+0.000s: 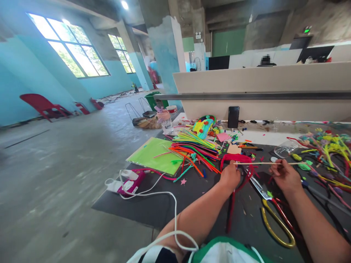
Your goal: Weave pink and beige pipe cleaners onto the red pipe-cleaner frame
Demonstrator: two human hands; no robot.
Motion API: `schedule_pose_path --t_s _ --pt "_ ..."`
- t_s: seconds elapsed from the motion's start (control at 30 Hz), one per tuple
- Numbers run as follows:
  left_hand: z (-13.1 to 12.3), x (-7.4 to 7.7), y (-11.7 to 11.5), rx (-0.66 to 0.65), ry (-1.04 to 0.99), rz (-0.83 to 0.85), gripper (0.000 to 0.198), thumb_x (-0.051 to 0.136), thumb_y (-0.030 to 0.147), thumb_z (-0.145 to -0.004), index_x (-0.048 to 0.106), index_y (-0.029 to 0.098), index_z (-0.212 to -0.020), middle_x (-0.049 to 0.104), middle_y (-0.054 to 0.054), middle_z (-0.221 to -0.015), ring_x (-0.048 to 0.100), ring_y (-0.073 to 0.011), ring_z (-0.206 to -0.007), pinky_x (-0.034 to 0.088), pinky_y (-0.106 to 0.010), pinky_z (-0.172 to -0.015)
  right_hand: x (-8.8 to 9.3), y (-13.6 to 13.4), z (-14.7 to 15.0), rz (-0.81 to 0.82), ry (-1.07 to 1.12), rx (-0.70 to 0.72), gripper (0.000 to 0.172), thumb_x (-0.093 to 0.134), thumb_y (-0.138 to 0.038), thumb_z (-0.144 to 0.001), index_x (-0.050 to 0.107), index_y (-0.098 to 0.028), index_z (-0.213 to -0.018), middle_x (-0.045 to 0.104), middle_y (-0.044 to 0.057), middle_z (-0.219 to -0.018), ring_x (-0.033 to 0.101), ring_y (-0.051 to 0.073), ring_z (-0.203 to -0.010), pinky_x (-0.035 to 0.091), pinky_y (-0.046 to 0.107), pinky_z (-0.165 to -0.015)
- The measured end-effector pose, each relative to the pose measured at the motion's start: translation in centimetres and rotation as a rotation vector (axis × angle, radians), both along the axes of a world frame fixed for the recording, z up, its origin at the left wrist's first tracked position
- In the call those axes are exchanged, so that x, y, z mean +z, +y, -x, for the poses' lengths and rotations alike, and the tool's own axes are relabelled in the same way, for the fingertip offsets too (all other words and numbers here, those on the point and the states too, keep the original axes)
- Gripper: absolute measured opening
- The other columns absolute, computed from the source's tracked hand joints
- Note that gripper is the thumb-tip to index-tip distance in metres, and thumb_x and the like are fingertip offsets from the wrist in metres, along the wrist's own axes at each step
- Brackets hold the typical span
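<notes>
A thin pale stick (257, 163) runs level between my hands above the dark tabletop. My left hand (230, 177) is closed on its left end in a pinch. Farther along the stick, the fingers of my right hand (284, 178) pinch it, and its right end sticks out past them. A fuzzy red strip (237, 157) loops behind my left hand and hangs down beside it; whether the fingers also grip it, I cannot tell. Below and between the hands lie large scissors (277, 223) with gold-coloured handles, their blades pointing away from me.
Colourful pipe cleaners (196, 144) are heaped beside a green sheet pack (155, 155). A power strip (131, 182) with a white cable sits at the left edge. A phone (233, 117) leans against the partition (203, 109). Tangled craft pieces (329, 146) cover the right; a bottle (166, 122) stands behind.
</notes>
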State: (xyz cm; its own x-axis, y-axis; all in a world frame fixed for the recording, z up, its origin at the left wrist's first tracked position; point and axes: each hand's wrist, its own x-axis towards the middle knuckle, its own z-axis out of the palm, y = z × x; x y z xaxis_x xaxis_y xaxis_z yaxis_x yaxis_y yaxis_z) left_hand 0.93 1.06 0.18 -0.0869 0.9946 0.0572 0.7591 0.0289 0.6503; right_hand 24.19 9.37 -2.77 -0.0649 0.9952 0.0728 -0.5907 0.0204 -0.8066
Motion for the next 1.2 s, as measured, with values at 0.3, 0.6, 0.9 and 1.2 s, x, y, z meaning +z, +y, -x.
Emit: schedule_pose_path --t_s 0.3,0.6,0.9,1.2 --pt "-0.4 -0.2 0.0 -0.024 0.042 -0.001 0.028 0.042 0.023 -0.089 0.045 0.016 -0.116 0.067 -0.014 -0.100 0.064 -0.0240 -0.094 0.046 -0.032 -0.076 1.1 -0.4 0.4 -0.088 -0.011 -0.255 0.026 0.067 -0.042 -0.071 0.059 -0.018 -0.071 0.058 -0.001 -0.052 0.047 0.009 -0.038 0.049 0.028 -0.046" --pt "-0.8 -0.3 -0.1 -0.040 0.053 -0.025 0.027 0.041 0.021 -0.089 0.045 0.015 -0.116 0.066 -0.013 -0.100 0.064 -0.0233 -0.092 0.044 -0.032 -0.076 7.1 -3.1 2.5 -0.261 -0.247 -0.256 0.026 0.066 -0.042 -0.076 0.057 -0.018 -0.074 0.061 0.000 -0.058 0.055 0.012 -0.047 0.044 0.022 -0.041" --pt "-1.1 -0.2 -0.2 -0.026 0.030 -0.054 0.026 0.044 0.024 -0.089 0.047 0.017 -0.114 0.067 -0.010 -0.097 0.064 -0.0198 -0.089 0.044 -0.029 -0.075 10.6 -6.2 2.2 -0.426 -0.260 -0.385 0.012 0.065 -0.031 -0.080 0.059 -0.028 -0.090 0.052 -0.006 -0.056 0.047 0.009 -0.045 0.050 0.025 -0.050" --pt "-1.0 -1.0 0.7 0.020 0.017 -0.132 0.019 0.046 0.023 -0.087 0.046 0.019 -0.106 0.066 -0.009 -0.086 0.064 -0.0197 -0.080 0.043 -0.028 -0.069 5.4 -6.2 1.3 -0.351 -0.644 -0.663 0.024 0.053 -0.036 -0.086 0.058 -0.017 -0.100 0.056 -0.005 -0.054 0.048 0.008 -0.038 0.039 0.021 -0.039"
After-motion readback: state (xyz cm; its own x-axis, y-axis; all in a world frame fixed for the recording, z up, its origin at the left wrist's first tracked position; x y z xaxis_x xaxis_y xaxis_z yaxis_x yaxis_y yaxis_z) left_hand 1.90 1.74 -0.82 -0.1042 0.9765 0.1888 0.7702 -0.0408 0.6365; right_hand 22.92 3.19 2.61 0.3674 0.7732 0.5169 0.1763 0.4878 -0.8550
